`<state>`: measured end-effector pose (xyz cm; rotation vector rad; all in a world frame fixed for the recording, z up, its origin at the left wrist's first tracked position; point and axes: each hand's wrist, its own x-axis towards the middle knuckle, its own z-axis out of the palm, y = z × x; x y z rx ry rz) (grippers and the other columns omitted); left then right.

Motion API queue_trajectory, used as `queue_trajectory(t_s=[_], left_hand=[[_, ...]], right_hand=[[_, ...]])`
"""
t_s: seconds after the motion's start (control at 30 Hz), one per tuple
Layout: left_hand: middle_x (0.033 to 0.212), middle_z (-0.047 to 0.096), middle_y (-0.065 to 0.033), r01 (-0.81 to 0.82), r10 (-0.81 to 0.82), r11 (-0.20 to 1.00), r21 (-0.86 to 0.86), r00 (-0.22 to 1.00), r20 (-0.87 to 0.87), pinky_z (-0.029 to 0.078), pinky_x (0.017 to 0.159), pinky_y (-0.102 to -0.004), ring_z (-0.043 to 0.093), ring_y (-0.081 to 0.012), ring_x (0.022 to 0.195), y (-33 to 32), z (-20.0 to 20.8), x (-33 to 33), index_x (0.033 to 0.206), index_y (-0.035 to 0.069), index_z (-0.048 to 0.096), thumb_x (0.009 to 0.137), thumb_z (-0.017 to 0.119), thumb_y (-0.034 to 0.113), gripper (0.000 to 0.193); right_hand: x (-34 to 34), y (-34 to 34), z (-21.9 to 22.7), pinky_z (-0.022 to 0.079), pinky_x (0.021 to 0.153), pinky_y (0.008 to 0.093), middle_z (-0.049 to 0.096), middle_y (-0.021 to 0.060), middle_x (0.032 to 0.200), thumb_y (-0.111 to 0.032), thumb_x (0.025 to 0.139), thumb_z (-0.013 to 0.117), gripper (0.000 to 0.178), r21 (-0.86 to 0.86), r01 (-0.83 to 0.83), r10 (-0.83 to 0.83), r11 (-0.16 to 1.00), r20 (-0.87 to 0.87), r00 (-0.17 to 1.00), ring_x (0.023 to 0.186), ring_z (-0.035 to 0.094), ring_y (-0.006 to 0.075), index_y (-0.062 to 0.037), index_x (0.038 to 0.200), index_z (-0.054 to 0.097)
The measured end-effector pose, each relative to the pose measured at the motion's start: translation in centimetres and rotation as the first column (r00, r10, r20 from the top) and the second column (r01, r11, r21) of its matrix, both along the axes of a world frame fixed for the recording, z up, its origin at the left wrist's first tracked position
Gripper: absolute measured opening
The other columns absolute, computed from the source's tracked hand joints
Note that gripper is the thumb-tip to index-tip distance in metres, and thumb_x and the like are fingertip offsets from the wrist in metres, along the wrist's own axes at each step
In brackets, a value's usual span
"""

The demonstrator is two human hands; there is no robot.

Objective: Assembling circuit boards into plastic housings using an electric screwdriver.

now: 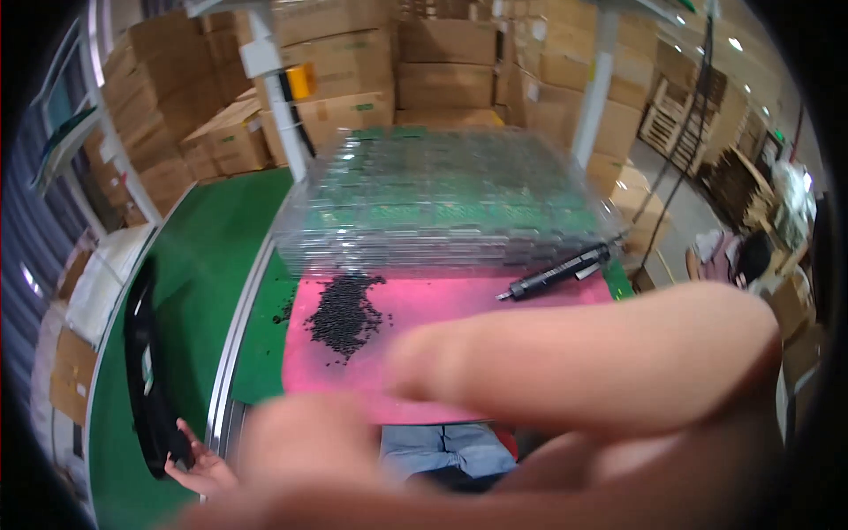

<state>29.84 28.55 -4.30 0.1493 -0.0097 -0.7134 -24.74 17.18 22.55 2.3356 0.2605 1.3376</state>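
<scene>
Very near the camera, my blurred right hand (601, 362) spans the lower right and middle, forefinger and thumb stretched leftward and apart. I see nothing between them. At the lower left, my left hand (203, 468) grips the near end of a long, curved black strip (146, 353), which extends away over the green surface. Its wrist is hidden behind the blurred hand. A pile of tiny black pieces (344, 314), too small to identify, lies on a pink mat (433, 305). A black electric screwdriver (561, 271) rests slantwise at the mat's far right.
Behind the mat stand stacked clear plastic trays (442, 199). A metal rail (238, 327) borders the green surface (208, 238) on the left. White posts (594, 93) rise beside the trays. Cardboard boxes (442, 75) fill the back, and a dark cable (689, 150) hangs at the right.
</scene>
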Motion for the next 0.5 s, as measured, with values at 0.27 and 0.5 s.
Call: queue_trajectory(t_s=[0.27,0.5], left_hand=[[0.113,0.062,-0.0225,-0.082,-0.042,0.972,0.222,0.865,0.501,0.051,0.076,-0.0298,0.062,-0.0283,0.102,-0.9,-0.4,2.3,0.133,-0.009,0.041,0.097,0.048,0.028,0.053],[0.108,0.061,-0.0223,-0.111,-0.182,0.955,0.275,0.512,0.84,0.049,0.08,-0.0344,0.061,-0.0289,0.097,-6.2,-1.4,0.7,0.129,-0.009,0.047,0.099,0.046,0.03,0.049]], right_hand=[[8.3,-1.6,-1.5,0.044,0.042,0.0315,0.058,0.0055,0.063,-0.021,0.061,0.063,0.018,0.049,0.08,-0.081,0.996,0.009,0.997,0.054,0.059,0.0184,-0.0092,0.072,0.056],[11.1,-4.1,-4.1,0.041,0.041,0.0302,0.057,0.0024,0.061,-0.019,0.066,0.064,0.012,0.129,0.258,-0.251,0.958,-0.066,0.966,0.055,0.059,0.0158,-0.0116,0.066,0.056]])
